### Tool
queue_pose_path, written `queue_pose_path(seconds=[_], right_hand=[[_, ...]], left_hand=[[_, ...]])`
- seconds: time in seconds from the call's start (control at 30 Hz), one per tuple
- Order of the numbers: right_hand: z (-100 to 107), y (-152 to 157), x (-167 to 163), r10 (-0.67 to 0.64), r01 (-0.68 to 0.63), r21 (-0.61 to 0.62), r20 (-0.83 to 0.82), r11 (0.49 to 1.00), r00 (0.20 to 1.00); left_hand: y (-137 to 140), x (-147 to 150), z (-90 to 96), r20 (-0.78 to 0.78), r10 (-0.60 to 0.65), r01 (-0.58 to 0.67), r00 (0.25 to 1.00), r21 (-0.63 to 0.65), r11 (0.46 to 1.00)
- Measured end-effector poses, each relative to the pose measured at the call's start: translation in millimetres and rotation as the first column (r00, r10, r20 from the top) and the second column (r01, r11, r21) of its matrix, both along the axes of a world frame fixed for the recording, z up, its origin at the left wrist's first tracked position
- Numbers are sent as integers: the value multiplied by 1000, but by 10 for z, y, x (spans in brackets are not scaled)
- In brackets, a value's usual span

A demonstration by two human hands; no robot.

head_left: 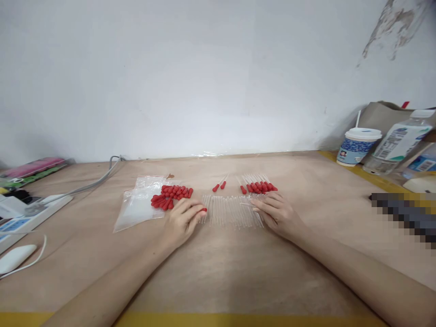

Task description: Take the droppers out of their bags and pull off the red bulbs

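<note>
My left hand (184, 220) is closed on a red rubber bulb (204, 210), whose end shows at the fingertips. Opposite it, my right hand (277, 213) pinches a thin glass dropper tube (245, 204) that points left, above a row of clear glass tubes (226, 211). More red bulbs (173, 192) lie piled on clear plastic bags (138, 206), just beyond my left hand. Droppers with red bulbs (260, 186) lie side by side behind my right hand. Two more bulb-fitted droppers (220, 185) rest apart from them, near the middle.
At left are a power strip (37, 213), a grey cable (90, 182), a white mouse (17, 259) and pink and green packets (37, 168). A lidded paper cup (357, 147) and a plastic bottle (397, 143) stand at right. A pixelated dark object (405, 218) lies nearer. The wall (218, 81) bounds the back.
</note>
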State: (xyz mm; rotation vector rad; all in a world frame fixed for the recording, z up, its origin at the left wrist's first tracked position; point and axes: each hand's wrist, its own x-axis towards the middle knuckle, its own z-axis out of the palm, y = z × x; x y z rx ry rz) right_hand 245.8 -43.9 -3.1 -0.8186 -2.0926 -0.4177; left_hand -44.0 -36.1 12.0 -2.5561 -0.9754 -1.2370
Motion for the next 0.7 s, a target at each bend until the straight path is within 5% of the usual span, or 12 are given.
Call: queue_pose_path(seconds=[0.13,0.27,0.37,0.7], right_hand=[[4,57,-73,-228,230,-92,30,969,973],[9,76,-154,-259,249,-166,-39,954,965],[-12,104,-185,-234,219,-149,-96,964,967],[22,21,-267,-214,216,-141,32,966,976]], left_hand=[[143,-200,187,140,279,-266,950,-105,958],[302,-590,399,105,608,-538,787,-366,759],[413,-907,439,63,705,-577,706,-526,625],[531,-1093,252,76,627,-430,775,-663,613]])
